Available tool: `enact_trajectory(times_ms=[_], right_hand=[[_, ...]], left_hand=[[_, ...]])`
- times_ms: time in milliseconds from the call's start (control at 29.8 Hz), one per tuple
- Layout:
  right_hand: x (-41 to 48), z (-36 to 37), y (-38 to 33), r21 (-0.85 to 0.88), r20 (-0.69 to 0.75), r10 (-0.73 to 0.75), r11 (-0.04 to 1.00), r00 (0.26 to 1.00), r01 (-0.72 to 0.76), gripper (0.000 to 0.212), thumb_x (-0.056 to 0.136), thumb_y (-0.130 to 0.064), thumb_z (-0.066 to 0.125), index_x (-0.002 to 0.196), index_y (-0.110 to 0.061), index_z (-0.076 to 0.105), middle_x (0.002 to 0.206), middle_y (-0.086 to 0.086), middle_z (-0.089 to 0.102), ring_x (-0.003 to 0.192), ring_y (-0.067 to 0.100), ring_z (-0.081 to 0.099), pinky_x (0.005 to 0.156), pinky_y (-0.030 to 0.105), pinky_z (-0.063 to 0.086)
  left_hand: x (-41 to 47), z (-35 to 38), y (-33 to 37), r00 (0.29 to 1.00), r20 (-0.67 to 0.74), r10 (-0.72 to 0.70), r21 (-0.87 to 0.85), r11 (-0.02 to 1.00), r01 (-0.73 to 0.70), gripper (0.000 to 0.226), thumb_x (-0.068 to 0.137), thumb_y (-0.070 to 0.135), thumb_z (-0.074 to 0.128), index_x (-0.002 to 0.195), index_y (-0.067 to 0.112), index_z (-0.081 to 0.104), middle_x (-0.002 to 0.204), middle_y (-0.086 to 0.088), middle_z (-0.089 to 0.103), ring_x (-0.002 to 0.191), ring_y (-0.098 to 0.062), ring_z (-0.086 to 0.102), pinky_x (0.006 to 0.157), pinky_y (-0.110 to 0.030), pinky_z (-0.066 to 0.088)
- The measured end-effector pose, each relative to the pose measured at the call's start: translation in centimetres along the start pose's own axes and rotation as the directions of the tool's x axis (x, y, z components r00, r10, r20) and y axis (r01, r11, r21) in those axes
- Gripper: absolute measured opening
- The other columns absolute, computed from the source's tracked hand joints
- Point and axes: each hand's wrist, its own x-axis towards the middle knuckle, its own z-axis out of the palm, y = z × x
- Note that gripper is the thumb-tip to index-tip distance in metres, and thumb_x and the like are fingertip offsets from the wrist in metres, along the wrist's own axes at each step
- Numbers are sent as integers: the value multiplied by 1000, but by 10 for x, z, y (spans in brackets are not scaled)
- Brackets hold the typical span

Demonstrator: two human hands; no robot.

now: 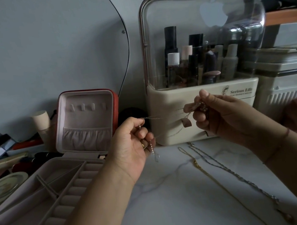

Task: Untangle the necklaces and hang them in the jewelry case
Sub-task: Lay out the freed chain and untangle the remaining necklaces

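The curled fingers (142,133) of my left hand (129,144) pinch one end of a thin chain (163,117). A short beaded length of it dangles below my palm. A ring (143,146) sits on one of those fingers. My right hand (220,115) is curled too, with its thumb (204,95) and fingertips pinching the chain's other end, where it bunches into a small glinting knot. Between the two hands the chain runs taut and almost level in the air. I cannot tell how many strands are caught in the knot.

My left hand hovers just right of the case (42,196), level with its raised lid. My right hand is farther right, well apart from the case. The case lies open, its tray flat and its lid upright. I can make out a row of small hooks and a gathered pocket in the lid, with nothing hanging on the hooks.

To the right of the case, a gold necklace (205,174) and a silver necklace (232,172) lie stretched out side by side on the table (164,208). Behind them, also right of the case, an organizer (165,134) with a clear dome holds bottles (173,57). A round tin (4,186) lies just left of the case.
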Motion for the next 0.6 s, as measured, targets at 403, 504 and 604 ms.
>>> enact_trajectory(times_ms=[403,504,604], right_hand=[[1,-10,4,-273,8,3,962,1000,-1,33,79,-41,60,77,-10,52,46,4,46,36,9,27,46,27,15],[2,-12,4,-280,5,-6,960,1000,7,33,75,-46,64,74,-14,55,48,2,48,45,11,38,52,23,27],[3,-12,1,-167,-9,-13,986,1000,11,22,84,-32,53,75,-12,54,48,3,48,55,14,52,70,27,49]], left_hand=[[2,-1,2,992,-118,40,24,999,-37,18,86,16,59,69,19,55,48,8,50,44,-4,52,61,-21,41],[2,-1,2,985,-152,79,69,995,-69,15,85,16,63,70,19,58,48,8,55,44,-3,56,61,-21,42],[3,-2,1,981,-164,100,106,991,-83,10,84,17,65,75,19,62,52,9,62,47,-1,59,61,-18,45]])
